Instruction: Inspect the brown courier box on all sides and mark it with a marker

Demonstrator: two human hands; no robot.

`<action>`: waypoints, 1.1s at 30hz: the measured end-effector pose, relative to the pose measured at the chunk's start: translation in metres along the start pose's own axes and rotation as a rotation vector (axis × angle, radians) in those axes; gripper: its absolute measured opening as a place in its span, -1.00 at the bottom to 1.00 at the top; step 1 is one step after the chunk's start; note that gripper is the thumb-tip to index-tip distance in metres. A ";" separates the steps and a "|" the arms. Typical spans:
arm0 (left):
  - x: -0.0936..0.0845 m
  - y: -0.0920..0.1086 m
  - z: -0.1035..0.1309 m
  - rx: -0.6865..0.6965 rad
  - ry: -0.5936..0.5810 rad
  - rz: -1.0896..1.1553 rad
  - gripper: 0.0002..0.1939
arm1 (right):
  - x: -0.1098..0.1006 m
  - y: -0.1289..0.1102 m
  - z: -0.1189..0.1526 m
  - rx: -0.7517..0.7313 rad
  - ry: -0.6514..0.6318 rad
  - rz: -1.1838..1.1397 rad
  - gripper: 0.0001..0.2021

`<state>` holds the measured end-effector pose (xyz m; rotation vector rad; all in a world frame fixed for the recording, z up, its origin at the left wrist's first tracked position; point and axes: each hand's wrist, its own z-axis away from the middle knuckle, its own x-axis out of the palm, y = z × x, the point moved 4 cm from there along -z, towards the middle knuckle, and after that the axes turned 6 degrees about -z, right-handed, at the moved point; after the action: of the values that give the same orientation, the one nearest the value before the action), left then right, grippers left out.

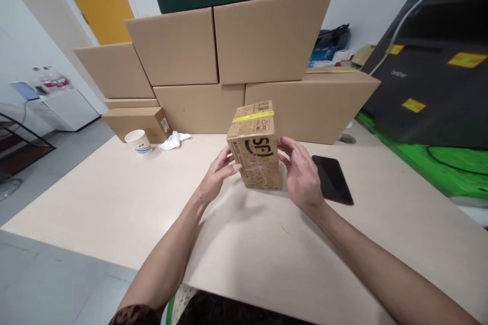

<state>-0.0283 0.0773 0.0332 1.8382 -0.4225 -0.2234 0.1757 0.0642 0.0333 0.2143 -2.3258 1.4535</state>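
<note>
Smooth tabletop; hands flank cardboard box.

Both hands palm-inward (fingers loosely curved), forearms wide apart.

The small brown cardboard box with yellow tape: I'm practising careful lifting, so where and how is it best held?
Probably by opposite walls of the small brown cardboard box, halfway up, one palm from its left, one from its right. It is roughly upright, taller than wide, with flat faces and no visible handle; the bare left hand and bare right hand are at those sides.
</note>
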 end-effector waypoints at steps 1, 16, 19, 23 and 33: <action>0.001 -0.001 0.000 -0.012 0.005 -0.006 -0.41 | 0.000 0.002 0.001 0.000 0.008 0.016 -0.67; -0.002 0.004 0.000 -0.011 0.162 -0.018 -0.45 | -0.003 0.010 0.001 0.039 -0.074 0.050 -0.65; -0.001 0.009 0.002 0.019 0.160 0.006 -0.45 | 0.000 0.005 0.003 -0.006 -0.181 0.097 -0.64; -0.001 0.015 0.004 0.074 0.237 0.101 -0.45 | 0.003 -0.006 0.004 -0.086 -0.181 0.025 -0.69; 0.000 0.012 0.000 -0.076 0.249 0.213 -0.50 | 0.007 -0.005 0.005 0.011 -0.231 0.069 -0.61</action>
<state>-0.0301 0.0740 0.0450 1.7060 -0.4244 0.1329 0.1697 0.0575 0.0384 0.3236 -2.5311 1.5474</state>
